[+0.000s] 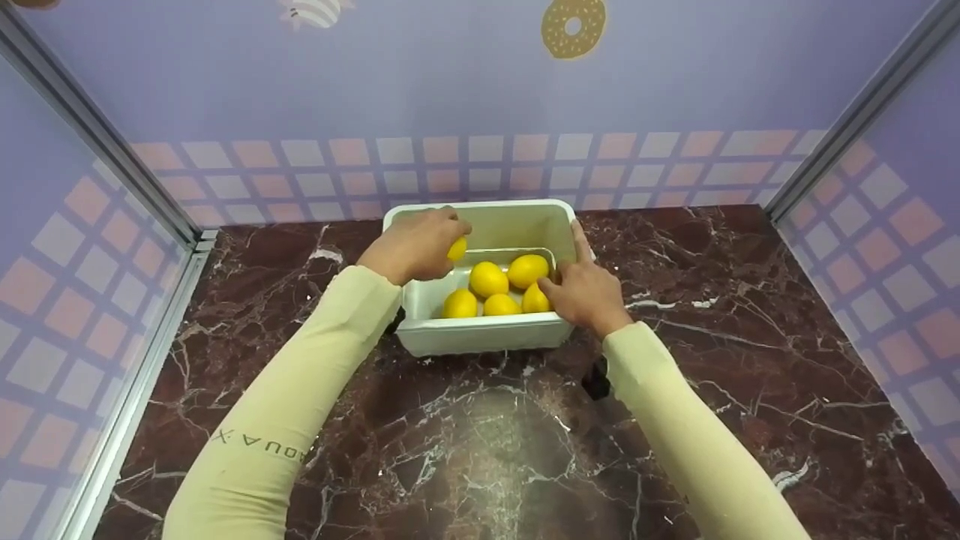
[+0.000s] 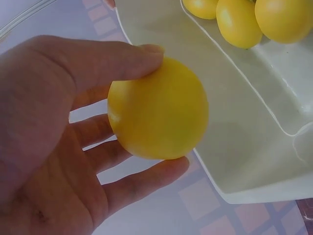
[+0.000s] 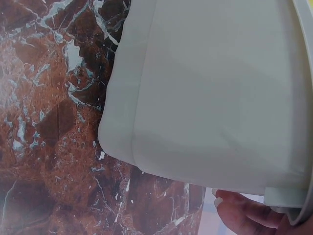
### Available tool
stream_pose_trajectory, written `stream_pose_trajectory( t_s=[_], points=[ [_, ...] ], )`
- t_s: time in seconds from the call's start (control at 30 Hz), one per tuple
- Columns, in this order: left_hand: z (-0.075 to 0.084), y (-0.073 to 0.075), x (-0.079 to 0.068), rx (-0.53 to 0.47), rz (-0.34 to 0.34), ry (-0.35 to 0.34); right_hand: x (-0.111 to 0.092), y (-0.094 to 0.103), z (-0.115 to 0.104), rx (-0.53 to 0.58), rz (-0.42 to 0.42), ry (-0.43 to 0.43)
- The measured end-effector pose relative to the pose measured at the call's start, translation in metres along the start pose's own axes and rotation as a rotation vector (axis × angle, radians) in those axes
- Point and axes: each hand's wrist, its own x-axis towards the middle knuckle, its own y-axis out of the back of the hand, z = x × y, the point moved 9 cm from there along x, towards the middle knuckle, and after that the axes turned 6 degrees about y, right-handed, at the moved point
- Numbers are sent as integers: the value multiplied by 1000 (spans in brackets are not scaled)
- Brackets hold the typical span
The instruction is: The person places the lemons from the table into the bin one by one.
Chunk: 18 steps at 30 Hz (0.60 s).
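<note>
My left hand (image 1: 421, 244) holds a smooth yellow lemon (image 2: 161, 112) over the left part of a white plastic bin (image 1: 487, 336). In the left wrist view the thumb presses on top of the lemon and the fingers curve beneath it. Inside the bin, several more lemons (image 1: 488, 280) lie on the bottom, mostly towards the front and right. My right hand (image 1: 590, 294) grips the bin's right rim, thumb on the inner side. Its fingers (image 3: 244, 213) show beneath the rim at one end of the bin in the right wrist view.
The bin stands on a dark red marbled tabletop (image 1: 487, 450), near the back wall (image 1: 480, 90) with its checked band. Side panels with metal corner posts (image 1: 847, 112) close in the left and right.
</note>
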Motion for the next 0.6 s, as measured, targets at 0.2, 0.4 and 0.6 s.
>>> stream_pose_trajectory(
  t_s=[0.2,0.4,0.6],
  points=[
    [-4,2,-2,-2,16,14,0,1,-2,-8,8,2],
    [0,1,-5,2,34,1,0,1,0,-4,5,0],
    [3,1,-8,-3,59,-9,-1,0,1,7,5,-4]
  ],
)
